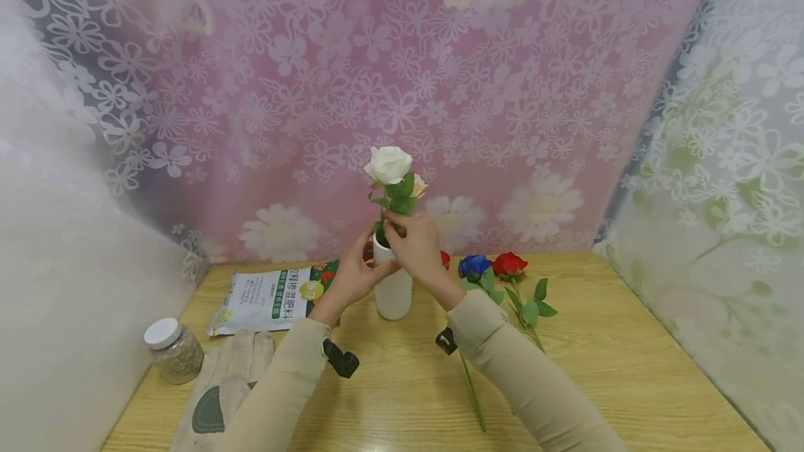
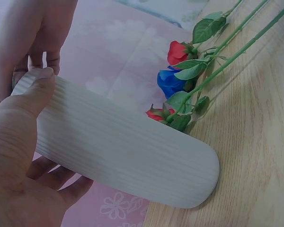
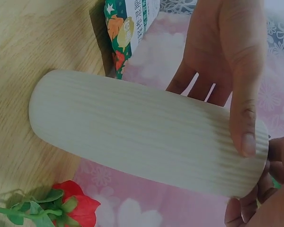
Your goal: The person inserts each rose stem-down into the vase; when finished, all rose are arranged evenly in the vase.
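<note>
A white ribbed vase (image 1: 393,295) stands upright on the table. My left hand (image 1: 358,274) grips its upper part, thumb across the front and fingers round the far side, as the left wrist view shows with the vase (image 2: 123,142) and the left hand (image 2: 19,156). At the vase mouth my right hand (image 1: 412,246) pinches the stem of a white rose (image 1: 388,164), whose bloom rises above the hands. A pale peach rose (image 1: 419,187) shows just behind it. In the right wrist view the right hand's fingers (image 3: 248,208) sit at the rim; the stem between them is hidden.
Red (image 1: 509,264) and blue (image 1: 474,266) roses lie right of the vase, one long stem pointing toward the front. To the left are a printed bag (image 1: 266,298), a lidded jar (image 1: 174,353) and a pair of gloves (image 1: 216,382). Floral curtain (image 1: 339,89) hangs behind.
</note>
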Tool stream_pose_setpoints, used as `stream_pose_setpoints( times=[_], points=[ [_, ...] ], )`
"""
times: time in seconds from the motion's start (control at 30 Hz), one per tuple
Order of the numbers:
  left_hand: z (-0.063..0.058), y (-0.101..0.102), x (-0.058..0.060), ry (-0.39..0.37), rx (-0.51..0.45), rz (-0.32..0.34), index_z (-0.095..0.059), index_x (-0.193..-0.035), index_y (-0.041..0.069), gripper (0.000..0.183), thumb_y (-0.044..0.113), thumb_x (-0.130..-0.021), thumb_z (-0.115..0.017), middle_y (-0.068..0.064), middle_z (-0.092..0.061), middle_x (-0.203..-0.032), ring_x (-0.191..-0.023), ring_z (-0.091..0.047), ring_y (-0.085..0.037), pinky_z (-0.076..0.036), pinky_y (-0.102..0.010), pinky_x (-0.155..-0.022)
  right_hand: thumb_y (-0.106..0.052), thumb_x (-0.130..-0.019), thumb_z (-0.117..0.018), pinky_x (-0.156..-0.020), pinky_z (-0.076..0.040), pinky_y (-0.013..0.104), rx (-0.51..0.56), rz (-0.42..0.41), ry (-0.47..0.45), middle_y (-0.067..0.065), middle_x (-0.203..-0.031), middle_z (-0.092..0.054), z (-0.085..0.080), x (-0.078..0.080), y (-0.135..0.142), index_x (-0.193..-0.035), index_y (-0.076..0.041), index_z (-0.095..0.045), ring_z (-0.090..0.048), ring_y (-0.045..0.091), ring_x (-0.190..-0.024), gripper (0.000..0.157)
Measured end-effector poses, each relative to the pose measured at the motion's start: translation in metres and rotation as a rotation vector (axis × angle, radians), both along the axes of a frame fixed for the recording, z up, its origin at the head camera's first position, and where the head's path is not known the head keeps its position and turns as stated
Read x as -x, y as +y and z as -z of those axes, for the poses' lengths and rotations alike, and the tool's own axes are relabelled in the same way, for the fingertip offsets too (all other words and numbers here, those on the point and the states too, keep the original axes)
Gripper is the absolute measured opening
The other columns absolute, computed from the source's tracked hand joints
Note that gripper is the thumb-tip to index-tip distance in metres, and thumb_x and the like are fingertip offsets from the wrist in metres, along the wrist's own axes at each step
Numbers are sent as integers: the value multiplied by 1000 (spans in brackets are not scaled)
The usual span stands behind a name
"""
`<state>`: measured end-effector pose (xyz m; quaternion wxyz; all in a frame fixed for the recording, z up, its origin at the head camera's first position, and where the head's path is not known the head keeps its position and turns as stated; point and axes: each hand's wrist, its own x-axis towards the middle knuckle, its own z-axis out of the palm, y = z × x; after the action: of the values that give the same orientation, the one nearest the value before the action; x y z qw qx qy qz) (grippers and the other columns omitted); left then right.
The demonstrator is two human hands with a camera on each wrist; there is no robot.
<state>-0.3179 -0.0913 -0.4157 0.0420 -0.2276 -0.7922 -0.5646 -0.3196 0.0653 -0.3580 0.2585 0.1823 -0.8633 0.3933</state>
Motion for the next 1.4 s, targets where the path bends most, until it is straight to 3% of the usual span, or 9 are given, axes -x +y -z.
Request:
stream_pose_setpoints(
  times=[0.1,0.23,0.37,0.53,0.63,0.8,0.9,1.13,1.4],
  points=[
    [-2,0,-1,3,-4,10,-22,-169,19,88,20,-99,-76,-22,-56,-149,-133,-62,-40,-61,-50,-98,-17,-101,-71,-65,-46,30,12,-18,-22,11,-77,-76,-1,-5,2,-126,-8,-78,-63,26,-74,28],
    [-2,-1,-1,-4,-4,12,-25,-168,24,87,23,-99,-78,-18,-56,-149,-134,-62,-37,-61,-49,-98,-17,-102,-70,-82,-58,38,66,-32,-38,12,-100,-80,1,-8,5,-125,-8,-79,-70,28,-90,26],
    [0,-1,-1,-8,-3,1,-25,-168,27,89,27,-98,-79,-15,-56,-151,-137,-60,-35,-59,-50,-102,-19,-103,-68,-76,-61,42,139,-55,-65,13,-108,-78,5,-11,11,-122,-7,-80,-72,27,-91,26],
    [3,0,-1,-12,-11,-2,-27,-167,28,87,28,-97,-80,-14,-57,-150,-137,-60,-35,-59,-51,-102,-26,-105,-66,-80,-54,38,243,-64,-123,8,-112,-77,13,-18,22,-119,-10,-80,-65,23,-96,26],
    [3,1,-1,-3,-17,-9,-30,-165,29,86,29,-96,-81,-13,-58,-149,-136,-61,-34,-59,-52,-103,-23,-103,-69,-79,-53,34,266,-39,-68,10,-110,-77,18,-23,33,-111,-8,-82,-66,23,-94,21],
    [1,3,1,26,-20,-29,-34,-164,27,85,28,-94,-83,-15,-60,-146,-133,-63,-36,-58,-53,-104,-15,-98,-73,-63,-50,22,247,32,59,13,-89,-77,30,-22,61,-100,-5,-83,-66,17,-74,14],
    [1,3,2,25,-19,-30,-35,-163,27,84,28,-94,-83,-15,-61,-143,-131,-64,-36,-57,-53,-104,-13,-96,-75,-60,-49,17,270,80,57,14,-86,-78,40,-20,82,-100,-4,-83,-64,10,-68,13],
    [1,1,1,-5,-20,-28,-34,-164,31,85,31,-94,-83,-13,-61,-145,-132,-64,-35,-57,-54,-104,-21,-100,-73,-66,-51,15,285,190,-100,18,-100,-78,55,-26,130,-111,-3,-81,-63,-1,-79,22],
    [-1,2,0,-1,-24,-28,-32,-165,21,86,23,-95,-82,-20,-59,-146,-133,-62,-41,-57,-59,-103,-32,-106,-66,-71,-53,15,260,236,-284,21,-116,-75,66,-36,181,-125,-4,-75,-62,-5,-85,34]
  ],
)
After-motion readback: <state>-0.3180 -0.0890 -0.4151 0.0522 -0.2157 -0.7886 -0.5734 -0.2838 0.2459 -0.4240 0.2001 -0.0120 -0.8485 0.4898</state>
